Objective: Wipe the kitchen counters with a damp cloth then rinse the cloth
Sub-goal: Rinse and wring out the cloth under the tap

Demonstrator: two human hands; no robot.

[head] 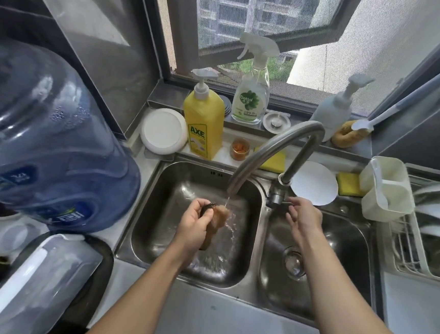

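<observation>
Biggest thing here is the huge blue see-through plastic water jug (pixel 43 135) over at 9 o'clock, off the work area. Middle of the view is the stainless steel double-basin sink (pixel 228 298), w/ the curved brushed-steel faucet (pixel 276 145) swung from its base at 1 o'clock over the left basin, prob bc that's where the rinsing happens. A thin stream of water (pixel 227 202) runs off the spout. Up at 12 the yellow AXE pump bottle of dish soap (pixel 203 128) and the clear Dettol spray bottle (pixel 251 95) stand on the back ledge, near but out of the splash. Left hand (pixel 195 226) is dead centre, fingers curled tight round the brownish wet cloth (pixel 219 217), holding it right under the stream so the runoff drops into the basin, not on the counter. There's a dark bit at the top of that fist, can't tell if it's part of the cloth. Right hand (pixel 302 214) is at 3 o'clock from the cloth, fingers loose and mostly straight, gripping nothing, tips at the small steel tap lever (pixel 286 203). Touching or just off it, can't tell. IMO it's there to set the flow. Looks like the rinse stage, so prob near the end.
</observation>
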